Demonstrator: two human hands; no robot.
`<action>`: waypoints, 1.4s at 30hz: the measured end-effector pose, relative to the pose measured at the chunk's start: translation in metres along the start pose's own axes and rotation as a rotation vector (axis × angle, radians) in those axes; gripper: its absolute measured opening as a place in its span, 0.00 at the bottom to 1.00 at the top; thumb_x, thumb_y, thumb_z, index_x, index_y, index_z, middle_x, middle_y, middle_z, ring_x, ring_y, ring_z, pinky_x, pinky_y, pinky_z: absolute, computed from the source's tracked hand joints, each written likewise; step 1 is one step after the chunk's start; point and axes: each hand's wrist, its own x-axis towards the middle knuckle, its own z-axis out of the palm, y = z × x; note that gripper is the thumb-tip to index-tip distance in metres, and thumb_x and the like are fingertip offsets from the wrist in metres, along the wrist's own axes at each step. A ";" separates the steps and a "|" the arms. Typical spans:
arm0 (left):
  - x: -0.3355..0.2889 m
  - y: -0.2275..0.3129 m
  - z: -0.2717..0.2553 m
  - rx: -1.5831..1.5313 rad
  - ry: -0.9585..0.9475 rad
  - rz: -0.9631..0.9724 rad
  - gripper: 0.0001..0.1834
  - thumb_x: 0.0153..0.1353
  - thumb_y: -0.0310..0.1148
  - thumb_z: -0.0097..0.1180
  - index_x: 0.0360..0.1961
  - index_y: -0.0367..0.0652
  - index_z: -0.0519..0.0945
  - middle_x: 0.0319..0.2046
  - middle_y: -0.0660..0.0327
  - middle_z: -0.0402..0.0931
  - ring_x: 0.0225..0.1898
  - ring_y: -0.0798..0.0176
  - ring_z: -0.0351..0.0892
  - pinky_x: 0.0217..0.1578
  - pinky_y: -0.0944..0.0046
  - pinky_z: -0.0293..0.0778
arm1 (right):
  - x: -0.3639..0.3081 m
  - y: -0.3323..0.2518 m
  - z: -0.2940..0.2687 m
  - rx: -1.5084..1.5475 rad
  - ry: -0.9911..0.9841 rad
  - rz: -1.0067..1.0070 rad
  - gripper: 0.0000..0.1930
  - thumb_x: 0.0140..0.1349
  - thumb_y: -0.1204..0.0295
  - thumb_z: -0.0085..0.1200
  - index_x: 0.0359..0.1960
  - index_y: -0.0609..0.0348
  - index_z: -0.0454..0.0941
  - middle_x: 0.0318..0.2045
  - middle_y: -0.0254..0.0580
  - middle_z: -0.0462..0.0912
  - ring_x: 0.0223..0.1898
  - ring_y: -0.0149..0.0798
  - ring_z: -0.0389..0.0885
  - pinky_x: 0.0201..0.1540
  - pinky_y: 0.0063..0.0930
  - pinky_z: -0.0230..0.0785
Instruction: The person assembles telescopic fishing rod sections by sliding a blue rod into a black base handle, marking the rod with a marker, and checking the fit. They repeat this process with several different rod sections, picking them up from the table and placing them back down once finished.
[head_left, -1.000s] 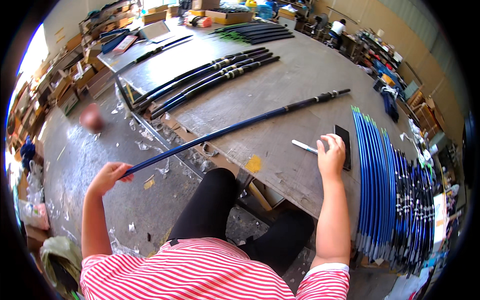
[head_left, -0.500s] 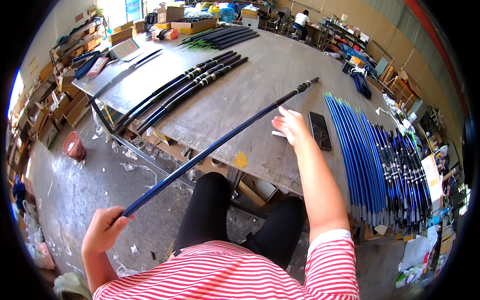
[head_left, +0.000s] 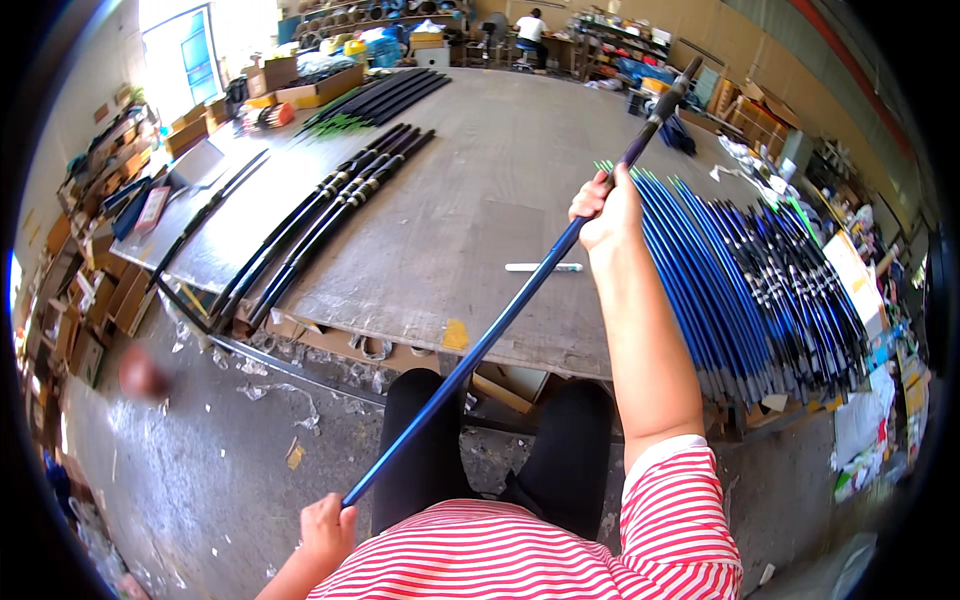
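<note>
A long blue fishing rod section slants across my front, from low on the left to high on the right. Around its lower end, beside my lap, my left hand is closed. Higher up, my right hand wraps the rod just below its dark handle part, over the table's right side. Under the rod's middle lies a slim white pen-like stick on the grey table. Just right of my right forearm are several blue rod sections laid side by side.
More dark rods lie on the table's left part, some overhanging its edge. A black bundle with green ends rests farther back. Blue-black rods with fittings fill the far right. A reddish bin stands on the littered floor; a person sits far off.
My right hand, open beside the rod before, now grips it. The rod has swung steeper, its upper end rising to the right, and my left hand has moved right and down.
</note>
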 end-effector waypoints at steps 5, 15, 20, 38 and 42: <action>0.034 0.020 0.030 -0.290 -0.227 0.080 0.28 0.61 0.52 0.39 0.19 0.35 0.70 0.15 0.43 0.69 0.20 0.37 0.71 0.20 0.48 0.67 | -0.037 -0.080 -0.022 0.020 -0.260 -0.211 0.26 0.62 0.43 0.33 0.19 0.51 0.63 0.09 0.23 0.51 0.09 0.22 0.45 0.12 0.17 0.37; 0.074 0.023 0.049 -0.980 -0.911 0.134 0.33 0.62 0.58 0.36 0.14 0.40 0.67 0.11 0.68 0.59 0.15 0.71 0.55 0.16 0.67 0.53 | -0.114 -0.139 -0.031 0.464 -1.132 -0.081 0.24 0.62 0.47 0.39 0.18 0.54 0.61 0.08 0.22 0.54 0.07 0.18 0.49 0.06 0.12 0.44; 0.105 0.063 0.030 -1.257 -1.144 0.215 0.31 0.62 0.57 0.39 0.13 0.42 0.65 0.11 0.70 0.58 0.14 0.74 0.51 0.15 0.70 0.48 | -0.149 -0.048 -0.021 0.480 -1.320 0.068 0.21 0.62 0.52 0.42 0.17 0.48 0.57 0.06 0.22 0.54 0.05 0.19 0.46 0.08 0.15 0.40; 0.117 0.049 -0.006 -1.196 -0.771 -0.117 0.22 0.59 0.43 0.53 0.28 0.29 0.77 0.12 0.63 0.68 0.08 0.78 0.58 0.08 0.75 0.49 | -0.182 0.038 -0.107 -0.274 -0.365 -0.446 0.40 0.60 0.41 0.33 0.62 0.63 0.48 0.53 0.59 0.67 0.53 0.48 0.70 0.56 0.40 0.61; 0.117 0.004 -0.032 -0.907 -0.715 -0.094 0.22 0.53 0.44 0.58 0.19 0.31 0.77 0.09 0.67 0.66 0.09 0.79 0.57 0.09 0.74 0.48 | -0.174 -0.021 -0.151 -0.303 -0.139 -0.617 0.35 0.64 0.46 0.27 0.58 0.69 0.55 0.50 0.58 0.70 0.50 0.46 0.72 0.55 0.37 0.63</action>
